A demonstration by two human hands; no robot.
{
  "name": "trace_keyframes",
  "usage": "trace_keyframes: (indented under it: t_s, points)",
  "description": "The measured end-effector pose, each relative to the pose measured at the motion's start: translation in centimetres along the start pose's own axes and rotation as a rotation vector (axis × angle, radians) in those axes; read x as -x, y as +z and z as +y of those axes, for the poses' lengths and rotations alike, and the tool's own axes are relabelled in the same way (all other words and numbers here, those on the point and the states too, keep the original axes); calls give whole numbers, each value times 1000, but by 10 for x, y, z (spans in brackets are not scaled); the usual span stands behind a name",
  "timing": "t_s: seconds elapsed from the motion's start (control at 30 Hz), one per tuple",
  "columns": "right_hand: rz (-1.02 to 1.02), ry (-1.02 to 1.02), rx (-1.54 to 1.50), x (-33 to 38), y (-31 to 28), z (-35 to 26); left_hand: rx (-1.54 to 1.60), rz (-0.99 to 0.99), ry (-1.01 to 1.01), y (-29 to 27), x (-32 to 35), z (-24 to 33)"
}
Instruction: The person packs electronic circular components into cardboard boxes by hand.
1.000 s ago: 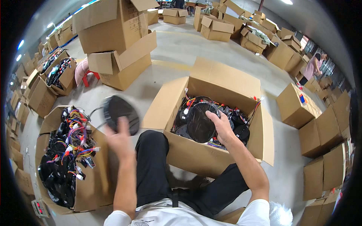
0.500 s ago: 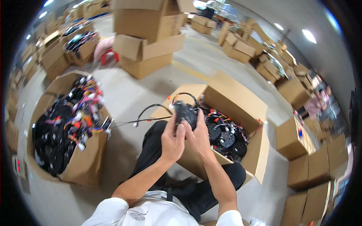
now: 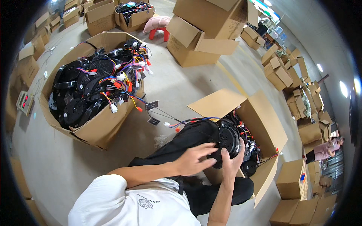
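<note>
Right of frame centre, the right hand (image 3: 233,161) holds a round black plastic unit (image 3: 227,137) in its fingers; the left hand (image 3: 191,161), fingers spread, is just beside it

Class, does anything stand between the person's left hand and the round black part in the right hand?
Nothing visible does. The left hand is spread right beside the round black part held in the right hand; whether the two touch is unclear. The coloured wires run higher in the picture, outside that path.
</note>
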State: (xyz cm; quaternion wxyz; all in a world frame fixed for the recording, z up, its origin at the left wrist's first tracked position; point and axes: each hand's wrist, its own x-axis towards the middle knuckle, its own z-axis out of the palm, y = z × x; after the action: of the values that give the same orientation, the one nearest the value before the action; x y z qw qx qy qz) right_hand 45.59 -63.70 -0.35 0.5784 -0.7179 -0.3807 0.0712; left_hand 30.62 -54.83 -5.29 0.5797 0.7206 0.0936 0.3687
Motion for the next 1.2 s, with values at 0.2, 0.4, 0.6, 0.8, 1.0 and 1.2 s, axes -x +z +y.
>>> trace_keyframes:
  t_s: [0.2, 0.4, 0.6, 0.8, 1.0, 1.2]
  points:
    - [35, 47, -69, 4, -2, 20, -402, 726, -153, -117, 41, -11]
    - [79, 72, -103, 7, -7, 26, -262, 865, -210, -159, 23, -34]
    - [-14, 77, -85, 19, 14, 37, -262, 913, -350, -213, 35, -64]
    - [11, 135, -127, 30, -10, 38, -89, 771, -447, -203, 28, -90]
    - [1, 114, -113, 30, -6, 46, -26, 745, -404, -199, 29, -93]
    - [-31, 135, -145, 30, -1, 40, 87, 734, -330, -214, 42, -113]
